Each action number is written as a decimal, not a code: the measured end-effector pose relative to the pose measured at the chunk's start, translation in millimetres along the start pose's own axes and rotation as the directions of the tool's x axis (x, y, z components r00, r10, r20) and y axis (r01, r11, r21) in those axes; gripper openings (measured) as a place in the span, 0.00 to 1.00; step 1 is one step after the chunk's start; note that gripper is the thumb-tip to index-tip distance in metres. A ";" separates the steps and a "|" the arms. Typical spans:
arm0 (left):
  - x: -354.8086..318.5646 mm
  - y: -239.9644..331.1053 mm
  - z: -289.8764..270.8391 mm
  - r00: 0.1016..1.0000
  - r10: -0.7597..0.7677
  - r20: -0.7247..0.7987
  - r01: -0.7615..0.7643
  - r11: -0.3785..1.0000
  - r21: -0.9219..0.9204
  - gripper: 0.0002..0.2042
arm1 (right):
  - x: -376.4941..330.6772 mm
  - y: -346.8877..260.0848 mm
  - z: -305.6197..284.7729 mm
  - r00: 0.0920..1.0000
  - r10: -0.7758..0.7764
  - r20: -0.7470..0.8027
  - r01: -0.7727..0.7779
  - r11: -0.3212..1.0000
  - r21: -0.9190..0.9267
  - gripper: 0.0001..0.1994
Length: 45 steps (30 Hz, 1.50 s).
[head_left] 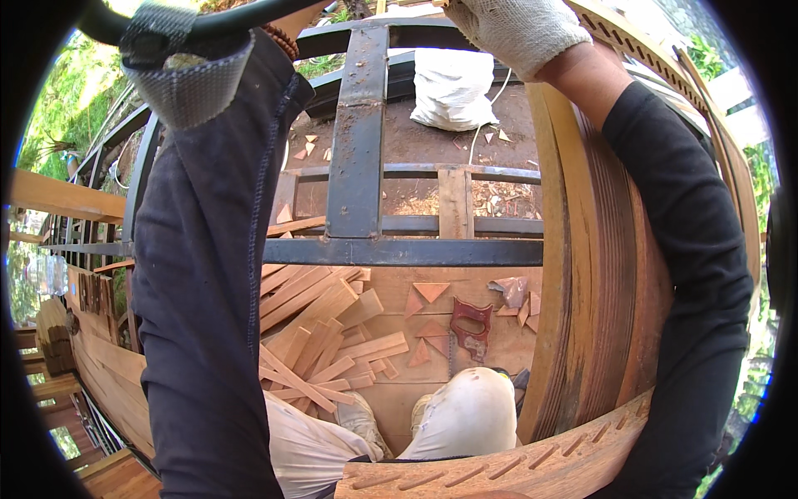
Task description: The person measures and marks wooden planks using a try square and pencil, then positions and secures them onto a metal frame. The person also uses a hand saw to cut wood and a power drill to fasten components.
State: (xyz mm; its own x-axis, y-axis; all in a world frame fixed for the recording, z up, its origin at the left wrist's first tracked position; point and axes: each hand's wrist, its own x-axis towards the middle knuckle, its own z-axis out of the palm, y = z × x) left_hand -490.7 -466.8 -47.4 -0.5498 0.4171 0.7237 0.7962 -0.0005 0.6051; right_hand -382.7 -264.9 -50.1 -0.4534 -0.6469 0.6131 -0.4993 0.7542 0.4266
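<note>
Head view: the gloved right grip (517,35) at the upper edge, near the long brown boards (611,274) on the person's right.

The right grip's fingertips are cut off, so I cannot tell whether they are apart, together or clamped on anything; the left grip lies past the upper edge, beyond the left sleeve (204,249). The boards sit side by side between the black metal frame (356,166) and the right sleeve (686,224); their long axis runs away from the body toward the glove, bowed by the lens. If the right sleeve catches an edge, a board could shift or tip. Loose offcuts (332,303) near the shoes (360,420) could make a foot slip, and the handsaw (471,328), lying just ahead of a knee, could be kicked.
</note>
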 end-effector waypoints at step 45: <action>-2.7 -7.3 -33.5 0.997 -0.081 0.010 0.081 0.995 -0.054 0.13 | 9.3 -2.0 7.4 0.995 -0.018 -0.097 0.045 0.960 0.278 0.04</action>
State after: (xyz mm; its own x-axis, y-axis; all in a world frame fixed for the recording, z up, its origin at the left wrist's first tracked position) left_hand -503.5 -498.3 -42.6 -0.6098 0.4252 0.6689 0.7338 -0.0158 0.6791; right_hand -391.4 -273.2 -50.2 -0.3702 -0.6464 0.6672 -0.7043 0.6636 0.2521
